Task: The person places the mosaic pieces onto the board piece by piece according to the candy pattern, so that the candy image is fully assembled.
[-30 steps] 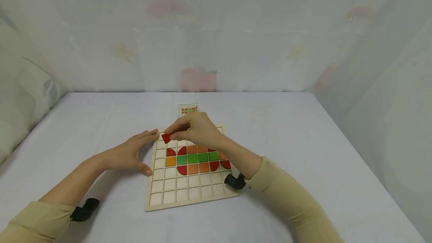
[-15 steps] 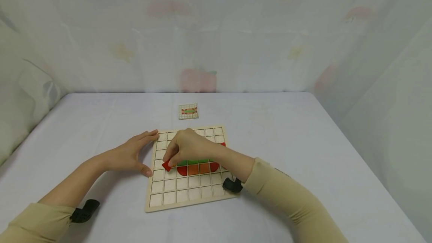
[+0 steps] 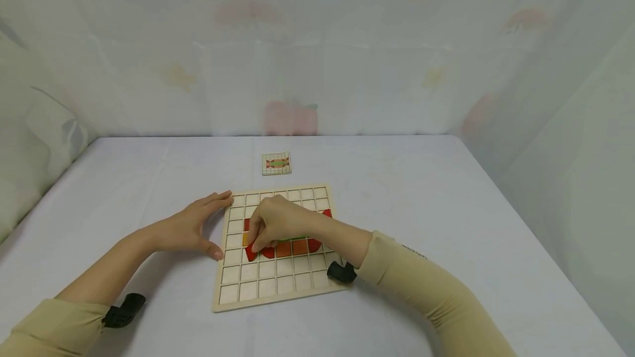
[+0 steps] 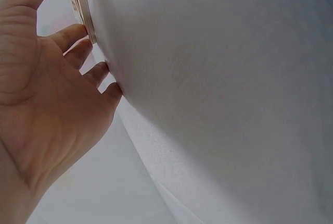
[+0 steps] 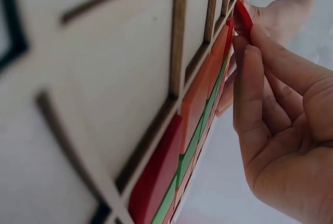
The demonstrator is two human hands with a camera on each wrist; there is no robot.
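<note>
A wooden grid board (image 3: 278, 282) lies on the white table, with red, orange and green tiles (image 3: 292, 247) filling part of its middle rows. My right hand (image 3: 273, 222) pinches a red tile (image 3: 251, 253) and holds it down at a cell on the left of the coloured rows. In the right wrist view the red tile (image 5: 242, 18) sits between thumb and fingertips, against the board (image 5: 104, 78). My left hand (image 3: 190, 227) lies flat with straight fingers against the board's left edge (image 4: 83, 5); its fingers (image 4: 86, 57) touch that edge.
A small pattern card (image 3: 276, 163) lies on the table (image 3: 446, 208) beyond the board. Pale curtain walls close in the table at the back and on both sides. Black wrist straps (image 3: 124, 310) show at both sleeves.
My right hand carried the red tile from above the board's top-left down to the left end of the lower coloured row. The left hand stayed still.
</note>
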